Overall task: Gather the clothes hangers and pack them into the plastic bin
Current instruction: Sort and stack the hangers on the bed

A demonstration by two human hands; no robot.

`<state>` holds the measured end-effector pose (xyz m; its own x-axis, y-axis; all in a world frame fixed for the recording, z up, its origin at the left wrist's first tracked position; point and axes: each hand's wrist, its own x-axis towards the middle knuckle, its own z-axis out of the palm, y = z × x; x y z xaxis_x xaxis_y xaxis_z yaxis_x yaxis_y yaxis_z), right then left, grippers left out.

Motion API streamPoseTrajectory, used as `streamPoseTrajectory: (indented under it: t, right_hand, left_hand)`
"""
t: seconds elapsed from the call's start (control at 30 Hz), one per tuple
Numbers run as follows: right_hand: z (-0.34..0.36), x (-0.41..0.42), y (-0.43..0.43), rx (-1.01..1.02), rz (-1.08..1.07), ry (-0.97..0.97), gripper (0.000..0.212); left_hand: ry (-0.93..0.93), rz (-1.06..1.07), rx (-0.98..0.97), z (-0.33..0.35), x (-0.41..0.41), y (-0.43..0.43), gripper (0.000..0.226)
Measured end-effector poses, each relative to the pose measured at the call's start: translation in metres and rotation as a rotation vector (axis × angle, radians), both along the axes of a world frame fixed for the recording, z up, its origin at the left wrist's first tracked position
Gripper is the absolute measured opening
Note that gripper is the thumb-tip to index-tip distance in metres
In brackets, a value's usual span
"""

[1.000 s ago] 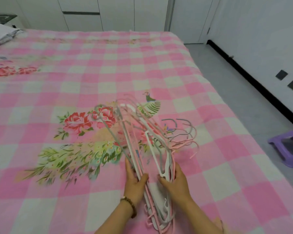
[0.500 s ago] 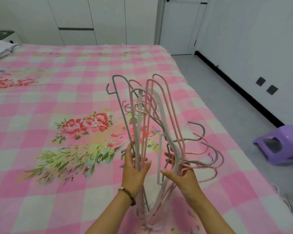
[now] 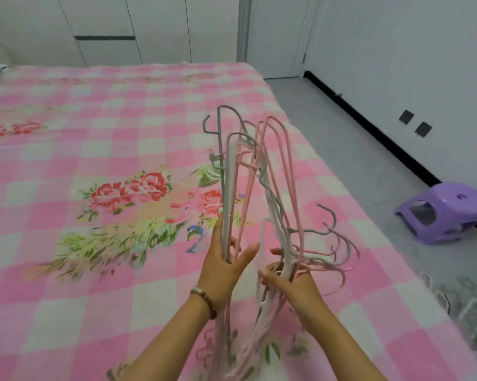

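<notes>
You have lifted the hangers (image 3: 225, 188) off the bed (image 3: 108, 119) and stood them upright near its right edge. Your left hand (image 3: 223, 268) grips the bars and your right hand (image 3: 292, 281) curls round the necks. Packing comes next, I judge, but no bin shows. A purple stool (image 3: 446, 213) sits on the grey floor.

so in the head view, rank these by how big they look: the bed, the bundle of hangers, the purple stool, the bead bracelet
1. bed, which fills most of the frame
2. bundle of hangers
3. purple stool
4. bead bracelet

The hangers are held close to the camera, so their lead over the stool may be down to nearness.
</notes>
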<state>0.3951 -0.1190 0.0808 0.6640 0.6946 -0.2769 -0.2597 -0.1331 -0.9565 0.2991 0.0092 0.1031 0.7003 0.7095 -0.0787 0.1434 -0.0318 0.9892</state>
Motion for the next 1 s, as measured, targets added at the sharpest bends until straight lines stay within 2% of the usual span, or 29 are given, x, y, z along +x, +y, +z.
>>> streamPoseTrajectory:
  t: [0.1, 0.2, 0.27, 0.33, 0.37, 0.43, 0.53, 0.6, 0.67, 0.7, 0.77, 0.87, 1.0]
  right_hand:
    - [-0.022, -0.009, -0.008, -0.122, -0.025, 0.077, 0.053]
    - [-0.05, -0.019, -0.018, -0.326, -0.044, 0.091, 0.041]
    - [-0.069, -0.026, -0.025, -0.367, -0.055, 0.172, 0.045]
    - [-0.08, -0.033, -0.031, -0.332, -0.093, 0.339, 0.048]
    - [-0.083, -0.035, -0.033, -0.299, -0.13, 0.434, 0.046]
    - [-0.087, -0.034, -0.039, -0.235, -0.193, 0.567, 0.038]
    - [-0.088, -0.031, -0.045, -0.171, -0.232, 0.625, 0.04]
    - [-0.086, -0.026, -0.046, -0.122, -0.275, 0.612, 0.034]
    - [-0.084, -0.013, -0.051, -0.125, -0.346, 0.526, 0.006]
    - [-0.084, -0.005, -0.055, -0.127, -0.358, 0.49, 0.002]
    - [-0.084, 0.008, -0.064, -0.126, -0.348, 0.477, 0.005]
    - [-0.086, 0.012, -0.074, -0.126, -0.298, 0.548, 0.011]
    - [-0.089, 0.007, -0.072, -0.201, -0.28, 0.486, 0.012]
  left_hand:
    - [0.084, 0.024, -0.224, -0.019, -0.006, -0.008, 0.082]
    - [0.09, 0.066, -0.525, -0.053, -0.02, -0.018, 0.046]
    - [0.019, 0.12, -0.735, -0.068, -0.027, -0.024, 0.03]
    - [0.002, 0.142, -0.787, -0.075, -0.03, -0.026, 0.016]
    - [-0.006, 0.151, -0.792, -0.078, -0.03, -0.026, 0.01]
    - [0.003, 0.145, -0.74, -0.077, -0.028, -0.021, 0.014]
    - [0.088, 0.134, -0.594, -0.071, -0.026, -0.013, 0.021]
    - [0.088, 0.179, -0.505, -0.067, -0.025, -0.005, 0.022]
    - [0.087, 0.266, -0.433, -0.067, -0.028, 0.008, 0.022]
    - [0.09, 0.304, -0.405, -0.068, -0.031, 0.016, 0.021]
    - [0.149, 0.302, -0.35, -0.079, -0.041, 0.029, 0.015]
    - [0.489, 0.187, -0.193, -0.106, -0.064, 0.034, 0.038]
    - [0.543, 0.303, -0.171, -0.125, -0.087, 0.018, 0.051]
